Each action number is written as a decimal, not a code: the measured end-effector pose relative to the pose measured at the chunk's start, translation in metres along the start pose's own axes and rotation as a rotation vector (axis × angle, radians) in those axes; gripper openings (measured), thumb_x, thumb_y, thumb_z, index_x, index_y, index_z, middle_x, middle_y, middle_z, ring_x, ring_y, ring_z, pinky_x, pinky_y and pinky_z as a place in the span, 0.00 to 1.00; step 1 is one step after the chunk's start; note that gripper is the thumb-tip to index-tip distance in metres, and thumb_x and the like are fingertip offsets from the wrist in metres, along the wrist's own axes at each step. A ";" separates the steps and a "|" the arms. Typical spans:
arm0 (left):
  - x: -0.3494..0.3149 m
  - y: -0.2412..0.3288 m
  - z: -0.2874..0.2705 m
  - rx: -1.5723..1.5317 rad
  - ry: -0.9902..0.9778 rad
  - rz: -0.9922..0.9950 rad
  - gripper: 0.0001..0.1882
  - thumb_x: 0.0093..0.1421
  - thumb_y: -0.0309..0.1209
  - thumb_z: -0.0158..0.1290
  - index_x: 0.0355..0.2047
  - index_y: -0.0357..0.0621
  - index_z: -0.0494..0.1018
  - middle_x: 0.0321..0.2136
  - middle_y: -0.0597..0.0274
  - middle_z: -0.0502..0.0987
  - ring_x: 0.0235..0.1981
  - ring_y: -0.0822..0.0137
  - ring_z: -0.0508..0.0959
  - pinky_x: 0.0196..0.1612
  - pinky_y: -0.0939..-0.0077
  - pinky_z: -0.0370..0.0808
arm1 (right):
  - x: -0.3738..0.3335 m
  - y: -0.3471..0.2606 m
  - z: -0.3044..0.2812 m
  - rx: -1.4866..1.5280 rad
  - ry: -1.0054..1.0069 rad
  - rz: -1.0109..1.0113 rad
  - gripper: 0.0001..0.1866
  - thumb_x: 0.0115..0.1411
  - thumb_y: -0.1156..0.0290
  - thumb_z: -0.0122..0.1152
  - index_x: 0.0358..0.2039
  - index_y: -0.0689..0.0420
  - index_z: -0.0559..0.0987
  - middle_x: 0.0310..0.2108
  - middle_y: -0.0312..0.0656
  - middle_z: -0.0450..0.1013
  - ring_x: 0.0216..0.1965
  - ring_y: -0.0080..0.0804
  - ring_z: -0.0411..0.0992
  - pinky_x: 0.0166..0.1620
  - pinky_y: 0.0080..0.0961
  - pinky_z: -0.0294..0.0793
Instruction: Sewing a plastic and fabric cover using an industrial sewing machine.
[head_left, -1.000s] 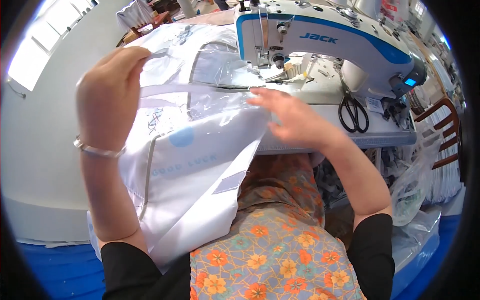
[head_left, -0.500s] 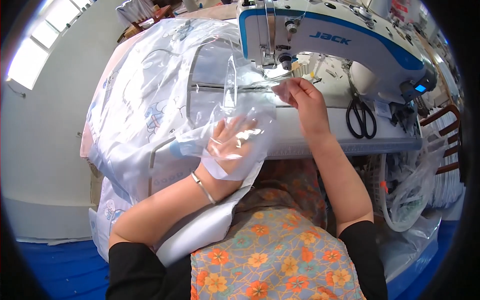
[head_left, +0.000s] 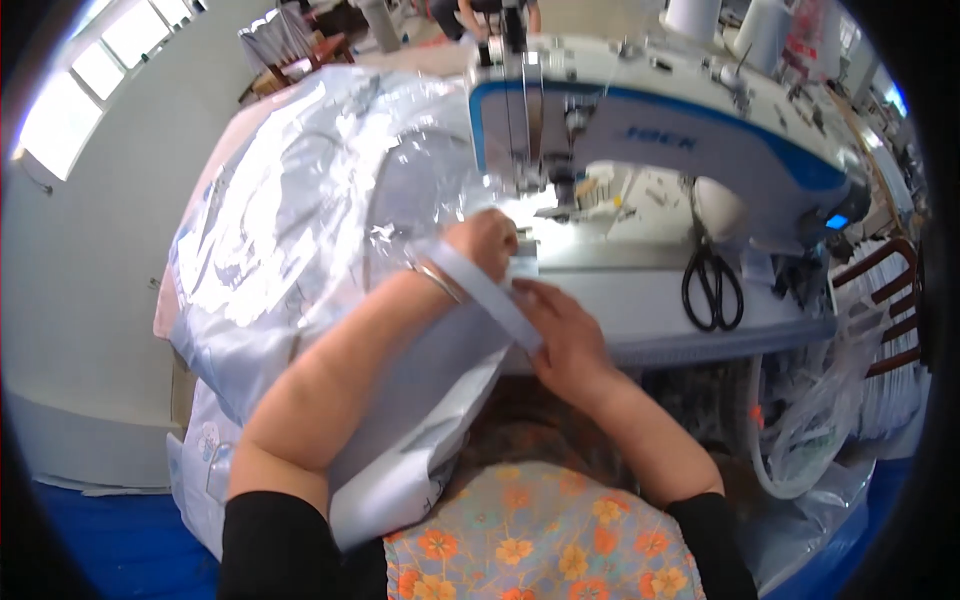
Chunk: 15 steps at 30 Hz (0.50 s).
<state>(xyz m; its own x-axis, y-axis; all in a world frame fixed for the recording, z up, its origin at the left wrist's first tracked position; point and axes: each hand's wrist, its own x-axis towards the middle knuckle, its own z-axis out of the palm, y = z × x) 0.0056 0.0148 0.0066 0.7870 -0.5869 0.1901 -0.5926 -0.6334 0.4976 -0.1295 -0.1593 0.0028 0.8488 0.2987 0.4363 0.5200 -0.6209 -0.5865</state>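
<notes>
A white-and-blue sewing machine (head_left: 660,130) stands over the table in front of me. A large white printed fabric with shiny clear plastic sheeting (head_left: 290,210) spreads to its left and hangs over the near edge. My left hand (head_left: 482,243) is curled closed just in front of the needle area, at the sheeting's right side; what its fingers grip is hidden. Close by, to the right and nearer me, my right hand (head_left: 568,335) pinches a narrow white strip (head_left: 485,295). That strip runs slantwise across my left wrist, over the bracelet.
Black-handled scissors (head_left: 714,290) lie on the table right of my hands. White thread cones (head_left: 692,18) stand behind the machine. Below the table at right is a white basket with clear plastic (head_left: 815,400), beside a wooden chair (head_left: 880,300). Another person (head_left: 485,15) sits at the far back.
My left hand has come out from under the clear plastic and moved up and right, closing. My right hand has dropped nearer me and left. The white strip now crosses my left wrist.
</notes>
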 end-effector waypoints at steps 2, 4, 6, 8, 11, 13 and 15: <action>0.009 0.011 0.009 0.050 -0.009 -0.012 0.03 0.56 0.24 0.50 0.31 0.40 0.74 0.34 0.47 0.76 0.37 0.45 0.77 0.41 0.57 0.74 | 0.001 0.012 0.002 0.082 -0.062 0.065 0.24 0.48 0.82 0.62 0.48 0.55 0.79 0.50 0.46 0.76 0.51 0.48 0.74 0.54 0.37 0.75; 0.004 0.007 0.015 0.080 0.068 -0.097 0.03 0.57 0.23 0.50 0.30 0.38 0.72 0.34 0.45 0.76 0.39 0.45 0.77 0.43 0.59 0.74 | 0.006 0.019 -0.001 0.088 -0.044 0.001 0.20 0.48 0.81 0.63 0.44 0.56 0.80 0.48 0.45 0.77 0.50 0.47 0.75 0.53 0.37 0.75; -0.005 -0.002 0.023 -0.093 0.218 -0.073 0.02 0.55 0.21 0.53 0.29 0.37 0.72 0.38 0.45 0.77 0.42 0.45 0.77 0.45 0.61 0.74 | 0.005 0.030 -0.002 0.088 -0.023 -0.041 0.16 0.48 0.81 0.65 0.40 0.56 0.81 0.46 0.44 0.79 0.48 0.46 0.76 0.52 0.37 0.75; -0.014 -0.017 0.040 -0.160 0.301 0.017 0.03 0.55 0.20 0.54 0.30 0.37 0.71 0.39 0.46 0.78 0.43 0.46 0.78 0.46 0.62 0.74 | 0.004 0.035 -0.001 0.171 -0.108 -0.114 0.12 0.48 0.81 0.65 0.35 0.57 0.80 0.44 0.43 0.80 0.46 0.46 0.76 0.48 0.36 0.77; -0.016 -0.018 0.050 -0.273 0.390 0.055 0.05 0.54 0.17 0.54 0.31 0.37 0.71 0.41 0.49 0.78 0.44 0.48 0.78 0.47 0.63 0.74 | 0.005 0.040 -0.005 0.215 -0.075 -0.078 0.14 0.49 0.82 0.63 0.38 0.57 0.79 0.48 0.46 0.77 0.43 0.49 0.76 0.45 0.37 0.78; -0.016 -0.018 0.049 -0.306 0.400 -0.017 0.06 0.55 0.16 0.53 0.32 0.37 0.70 0.41 0.51 0.78 0.43 0.52 0.78 0.47 0.65 0.74 | 0.009 0.041 -0.005 0.288 -0.058 -0.005 0.18 0.50 0.83 0.63 0.43 0.56 0.78 0.52 0.46 0.75 0.43 0.50 0.76 0.45 0.37 0.78; -0.017 -0.019 0.049 -0.327 0.363 -0.068 0.07 0.55 0.16 0.54 0.33 0.38 0.71 0.40 0.50 0.77 0.43 0.52 0.78 0.47 0.64 0.74 | 0.032 0.023 -0.015 0.235 0.242 0.011 0.25 0.53 0.80 0.61 0.52 0.54 0.71 0.56 0.49 0.70 0.44 0.51 0.76 0.44 0.41 0.78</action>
<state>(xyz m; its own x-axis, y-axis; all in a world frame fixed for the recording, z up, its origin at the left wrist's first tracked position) -0.0051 0.0122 -0.0472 0.8655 -0.2993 0.4018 -0.4987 -0.4388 0.7475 -0.0917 -0.1748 0.0129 0.8220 0.0943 0.5616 0.5424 -0.4304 -0.7215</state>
